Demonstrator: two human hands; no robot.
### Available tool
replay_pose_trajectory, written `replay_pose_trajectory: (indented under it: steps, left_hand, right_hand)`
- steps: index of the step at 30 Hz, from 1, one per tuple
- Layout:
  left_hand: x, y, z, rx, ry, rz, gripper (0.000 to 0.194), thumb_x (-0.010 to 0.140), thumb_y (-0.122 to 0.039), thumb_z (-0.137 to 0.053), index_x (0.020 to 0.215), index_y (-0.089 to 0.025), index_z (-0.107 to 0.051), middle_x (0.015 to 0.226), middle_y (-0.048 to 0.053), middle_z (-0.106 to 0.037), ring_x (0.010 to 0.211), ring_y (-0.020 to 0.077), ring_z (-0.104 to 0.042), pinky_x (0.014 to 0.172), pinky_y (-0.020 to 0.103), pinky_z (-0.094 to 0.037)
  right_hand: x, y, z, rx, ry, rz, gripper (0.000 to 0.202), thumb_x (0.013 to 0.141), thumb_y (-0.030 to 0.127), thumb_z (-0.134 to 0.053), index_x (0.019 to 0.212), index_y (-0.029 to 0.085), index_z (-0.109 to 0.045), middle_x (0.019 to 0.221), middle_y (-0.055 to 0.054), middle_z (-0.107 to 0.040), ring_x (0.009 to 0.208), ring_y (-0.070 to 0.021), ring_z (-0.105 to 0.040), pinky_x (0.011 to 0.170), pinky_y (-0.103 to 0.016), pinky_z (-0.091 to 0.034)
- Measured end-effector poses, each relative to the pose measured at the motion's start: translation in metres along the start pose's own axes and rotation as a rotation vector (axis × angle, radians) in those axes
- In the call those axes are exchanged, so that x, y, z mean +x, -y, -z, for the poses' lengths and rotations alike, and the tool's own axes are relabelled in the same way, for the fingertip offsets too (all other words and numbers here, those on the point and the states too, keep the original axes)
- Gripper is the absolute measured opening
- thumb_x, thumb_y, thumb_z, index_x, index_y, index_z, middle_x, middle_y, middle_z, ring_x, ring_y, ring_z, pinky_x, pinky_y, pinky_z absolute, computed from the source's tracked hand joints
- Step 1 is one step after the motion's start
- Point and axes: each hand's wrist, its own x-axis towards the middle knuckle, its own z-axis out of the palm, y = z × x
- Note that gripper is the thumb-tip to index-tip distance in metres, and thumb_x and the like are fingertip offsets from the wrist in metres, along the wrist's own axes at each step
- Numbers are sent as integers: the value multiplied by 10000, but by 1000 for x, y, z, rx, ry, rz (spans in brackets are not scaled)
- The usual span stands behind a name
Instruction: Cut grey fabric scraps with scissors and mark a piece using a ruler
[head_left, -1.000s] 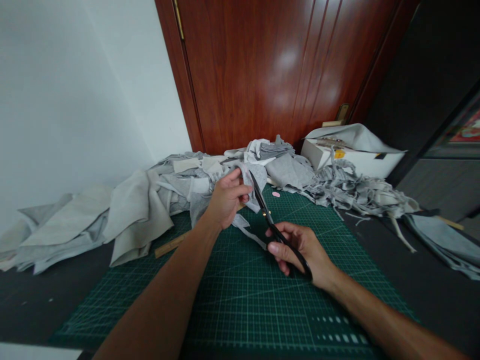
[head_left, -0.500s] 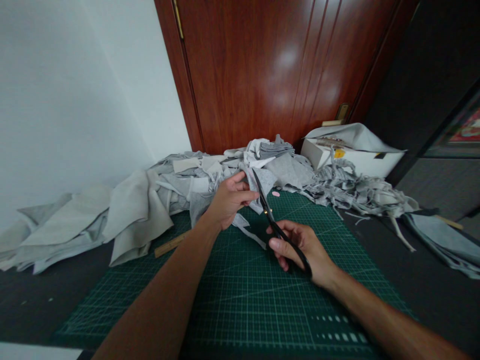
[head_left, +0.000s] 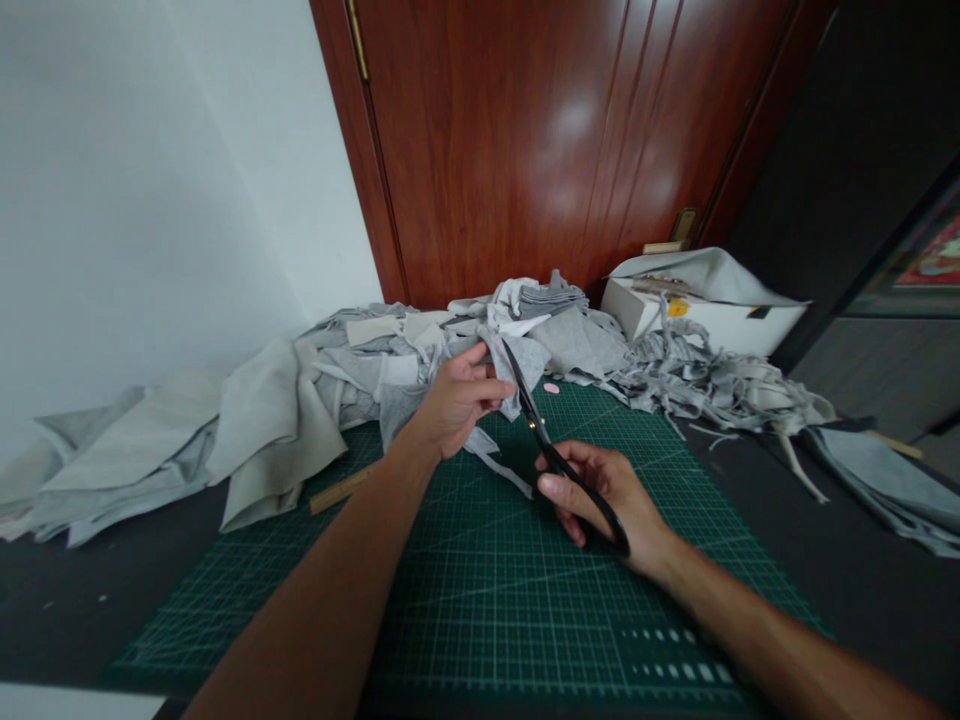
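Along the left side of the dark desk [head_left: 67, 590], a heap of pale grey cloth [head_left: 259, 415] spreads out beside the white wall, some of it overlapping the corner of a green cutting mat [head_left: 480, 610]. Next comes a wooden strip [head_left: 341, 490], partly hidden behind the left forearm. Near the middle, the left hand [head_left: 459, 400] pinches a small grey fabric piece [head_left: 531, 358] between its fingers, above the mat's far part. Black scissors [head_left: 534, 418] slant up to this piece, their tips against or just in front of it; which, I cannot tell. A small pink oval [head_left: 551, 388] lies on the mat just beyond them. The right hand [head_left: 604, 490] has its fingers wrapped around the scissors' handles. Farther right, tangled grey strips [head_left: 720, 385] lie before a white box [head_left: 720, 325], and folded cloth [head_left: 885, 485] rests at the far right.
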Motion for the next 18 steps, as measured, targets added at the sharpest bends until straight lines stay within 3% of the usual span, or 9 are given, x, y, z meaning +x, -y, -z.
replay_pose_trajectory:
  steps: [12,18]
  left_hand:
    - [1,2,3,0,17,-17,487,639,-112,-822,1104,-189,-697,778,-7,-635,655,118,-574,587,262,-396]
    - [1,1,3,3,10,-5,520,635,-107,-820,1130,-181,-680,788,-10,-636,649,109,-562,570,255,-360]
  right_hand:
    - [0,1,-2,-43,-2,-8,544,754,622,-865,921,164,-623,469,100,-531,336,-75,-443,350,-187,-328]
    - [-1,0,-2,-29,-2,-28,509,742,553,-898,929,166,-625,461,103,-542,335,-75,-442,348,-179,-323]
